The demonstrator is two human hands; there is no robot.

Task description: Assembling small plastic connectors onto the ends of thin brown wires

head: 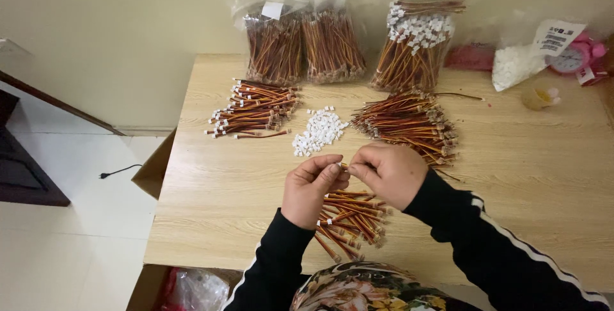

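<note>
I see both hands raised just above the light wood worktop (524, 176), meeting near its front edge. The left hand (311, 189) has its grip closed: thumb and forefinger pinch a small white connector (338, 166). The right hand (389, 173) also has its grip closed, pinching the end of a thin orange-brown wire (346, 167) against that connector. Directly beneath the hands lies a loose bundle of wires (348, 218). Behind it, a heap of white connectors (318, 133) sits between a pile of finished wires (252, 109) to the left and a pile of bare wires (409, 122) to the right. Clear bags of wires (304, 45) stand against the wall.
</note>
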